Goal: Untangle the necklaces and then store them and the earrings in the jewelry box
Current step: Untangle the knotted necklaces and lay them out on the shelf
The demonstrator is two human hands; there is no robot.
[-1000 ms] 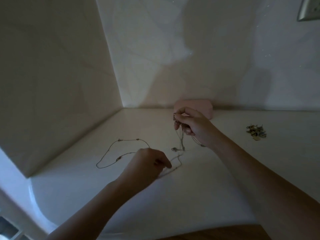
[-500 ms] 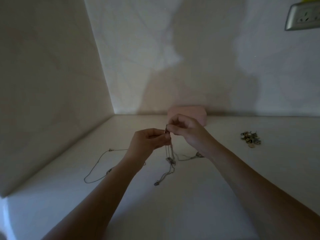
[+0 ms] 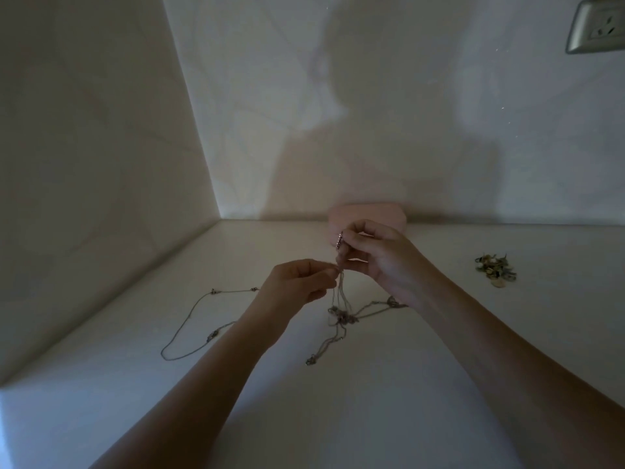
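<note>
left hand [image 3: 297, 286]: pinching the strands, lower down, closer to the knot
right hand [image 3: 382, 262]: pinching the top end
necklaces [image 3: 341, 316]: hang straight down from both, knot resting on counter [image 3: 372, 401]

Dim, underexposed, flat grey-beige cast. Light comes from behind me: my soft-edged head-and-shoulders shadow sits on the wall [image 3: 389, 96] beyond my hands, with paler patches either side of it. Left hand [image 3: 297, 282] and right hand [image 3: 382, 262] read dark, little skin detail. Counter [image 3: 372, 401] under them is dull, with a brighter bluish strip far left of my left forearm. Necklaces [image 3: 340, 316] below my hands look soft, links not resolved. Earrings [image 3: 495, 270] right of my right hand are a mushy clump. Wide-angle warp: socket [image 3: 598, 25] far up-right of my hands is skewed, forearms stretched near the bottom edge. A few bright specks on the wall.
</note>
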